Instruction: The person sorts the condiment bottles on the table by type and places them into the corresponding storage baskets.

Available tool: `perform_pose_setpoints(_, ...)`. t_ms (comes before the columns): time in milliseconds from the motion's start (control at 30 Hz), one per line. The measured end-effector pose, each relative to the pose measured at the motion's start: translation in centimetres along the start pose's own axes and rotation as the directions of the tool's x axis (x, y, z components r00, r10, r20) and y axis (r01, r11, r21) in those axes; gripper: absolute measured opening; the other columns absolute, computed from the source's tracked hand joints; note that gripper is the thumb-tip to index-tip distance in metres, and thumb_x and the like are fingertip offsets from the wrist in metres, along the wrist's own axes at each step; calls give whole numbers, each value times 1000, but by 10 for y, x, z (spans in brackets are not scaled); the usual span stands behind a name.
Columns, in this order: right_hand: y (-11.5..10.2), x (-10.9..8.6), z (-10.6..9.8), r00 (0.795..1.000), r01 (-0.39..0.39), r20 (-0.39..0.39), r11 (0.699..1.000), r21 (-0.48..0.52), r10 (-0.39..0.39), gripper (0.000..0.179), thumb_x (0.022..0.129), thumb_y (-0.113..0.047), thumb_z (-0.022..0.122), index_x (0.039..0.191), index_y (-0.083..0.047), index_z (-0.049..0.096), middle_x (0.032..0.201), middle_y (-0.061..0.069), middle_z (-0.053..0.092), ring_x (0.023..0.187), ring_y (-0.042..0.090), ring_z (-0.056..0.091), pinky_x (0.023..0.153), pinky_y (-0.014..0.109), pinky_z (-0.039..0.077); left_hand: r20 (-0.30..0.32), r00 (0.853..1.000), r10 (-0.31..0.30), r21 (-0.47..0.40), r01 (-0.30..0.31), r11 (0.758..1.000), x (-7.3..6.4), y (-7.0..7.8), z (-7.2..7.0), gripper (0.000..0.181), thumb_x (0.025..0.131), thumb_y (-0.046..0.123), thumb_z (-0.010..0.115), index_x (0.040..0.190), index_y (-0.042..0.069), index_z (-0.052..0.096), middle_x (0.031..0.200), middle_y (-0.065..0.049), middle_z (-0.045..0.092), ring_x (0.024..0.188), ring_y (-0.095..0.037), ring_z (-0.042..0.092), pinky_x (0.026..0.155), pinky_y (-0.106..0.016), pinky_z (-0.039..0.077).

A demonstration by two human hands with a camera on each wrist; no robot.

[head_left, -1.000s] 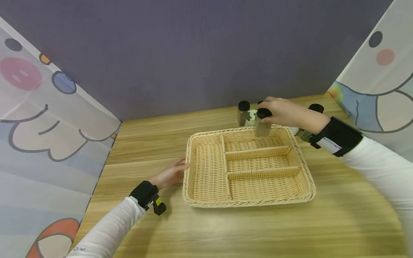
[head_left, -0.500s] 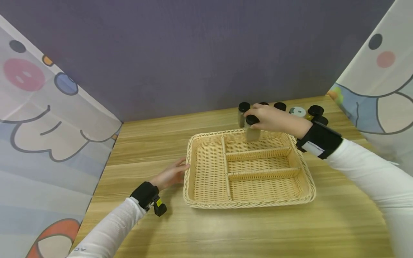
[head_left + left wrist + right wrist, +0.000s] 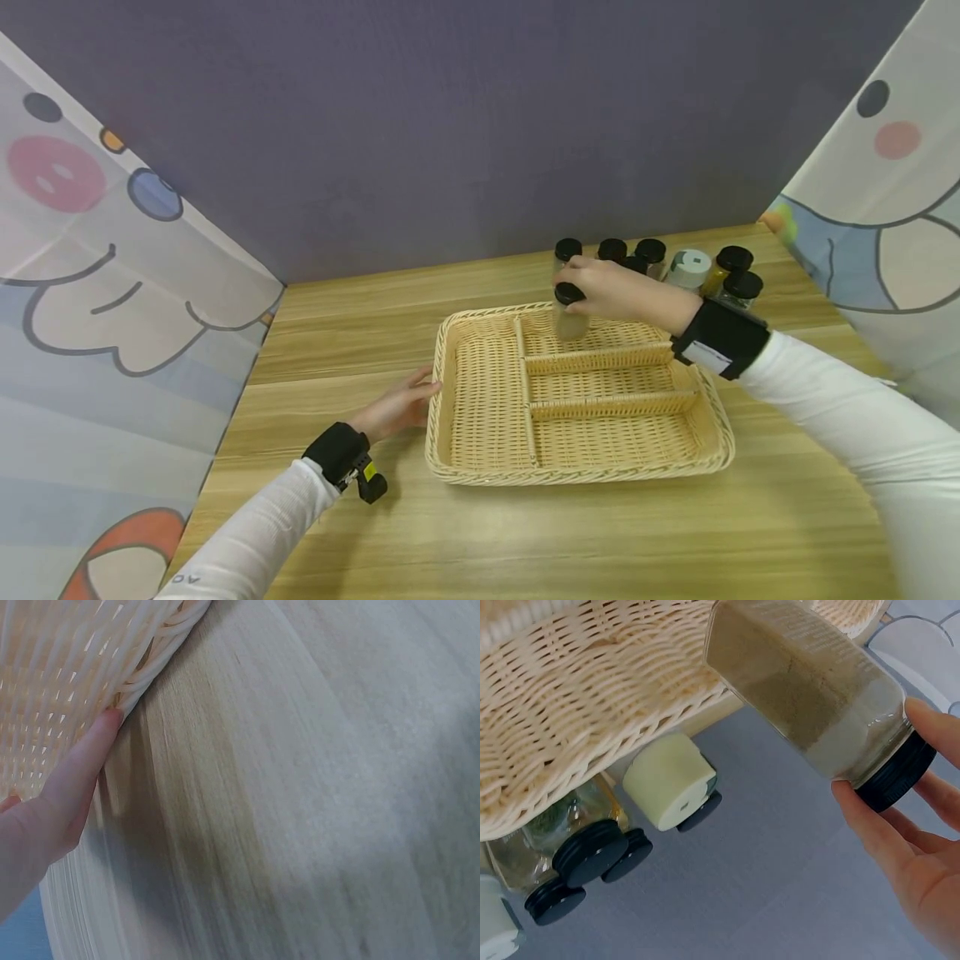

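Observation:
My right hand [image 3: 600, 286] pinches the black lid of a clear spice jar [image 3: 572, 323] that holds a greyish-brown powder. The jar is over the narrow back compartment of a wicker basket [image 3: 581, 475], near its divider. In the right wrist view, thumb and fingers sit around the jar's lid and neck, and the spice jar [image 3: 802, 682] lies slanted across the picture. My left hand [image 3: 397, 406] touches the basket's left side. In the left wrist view, a straight finger of the left hand [image 3: 64, 787] meets the basket rim [image 3: 161, 660].
Behind the basket stand several more jars: a black-lidded one [image 3: 567, 250] at left, others with black lids [image 3: 649, 250], and a white-topped container [image 3: 689, 268]. A grey wall [image 3: 450, 125] rises behind the wooden table [image 3: 352, 317]. Cartoon-printed panels [image 3: 150, 292] flank both sides.
My right hand has carried the spice jar left and toward me, lower over the basket's back compartment. More jars behind the arm now show. The left hand has stayed in place.

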State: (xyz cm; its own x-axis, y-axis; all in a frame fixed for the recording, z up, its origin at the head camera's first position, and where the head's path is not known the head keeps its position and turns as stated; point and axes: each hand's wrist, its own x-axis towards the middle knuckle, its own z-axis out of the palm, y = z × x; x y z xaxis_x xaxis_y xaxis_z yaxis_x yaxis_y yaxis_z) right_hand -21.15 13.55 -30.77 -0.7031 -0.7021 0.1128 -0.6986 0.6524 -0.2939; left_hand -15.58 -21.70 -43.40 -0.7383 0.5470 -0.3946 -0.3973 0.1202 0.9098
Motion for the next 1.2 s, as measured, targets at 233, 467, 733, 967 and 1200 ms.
perform_pose_setpoints(233, -2, 3, 10, 999, 51, -11, 999, 1, -51, 37, 77, -11, 66, 109, 1, 52, 105, 21, 50, 87, 29, 55, 73, 41, 52, 4, 1000, -9, 2, 9, 1000, 1, 0, 1, 44, 96, 19, 34, 136, 16, 16, 139, -23, 28, 122, -34, 31, 94, -59, 34)
perform_pose_setpoints(467, -6, 4, 19, 999, 30, 13, 999, -19, -30, 40, 77, -12, 66, 112, 0, 51, 105, 21, 49, 85, 29, 55, 71, 40, 53, 3, 1000, -4, -5, 4, 1000, 2, -1, 1, 44, 96, 19, 34, 137, 16, 17, 138, -23, 29, 121, -34, 34, 94, -58, 34)
perform_pose_setpoints(733, -9, 8, 29, 1000, 24, 16, 999, -29, -24, 46, 76, -13, 67, 116, 0, 49, 108, 24, 50, 84, 29, 56, 70, 38, 54, 12, 1000, 0, 4, 0, 1000, 2, -1, 0, 47, 96, 20, 35, 137, 15, 14, 139, -25, 27, 121, -34, 32, 94, -58, 34)
perform_pose_setpoints(967, -13, 11, 36, 1000, 12, 23, 1000, -14, -12, 48, 76, -11, 67, 118, -1, 47, 106, 23, 51, 83, 28, 56, 67, 37, 54, -8, 1000, -11, -12, 11, 1000, 2, -1, -1, 45, 96, 20, 37, 136, 16, 17, 138, -22, 29, 121, -33, 34, 94, -58, 34)
perform_pose_setpoints(1200, -14, 13, 45, 999, 49, 6, 999, -9, -49, 39, 75, -10, 68, 109, -1, 51, 100, 22, 53, 82, 29, 57, 66, 38, 55, 7, 1000, 2, -4, -2, 1000, 2, -2, -1, 46, 96, 19, 35, 136, 13, 13, 138, -25, 27, 122, -35, 31, 94, -58, 34)
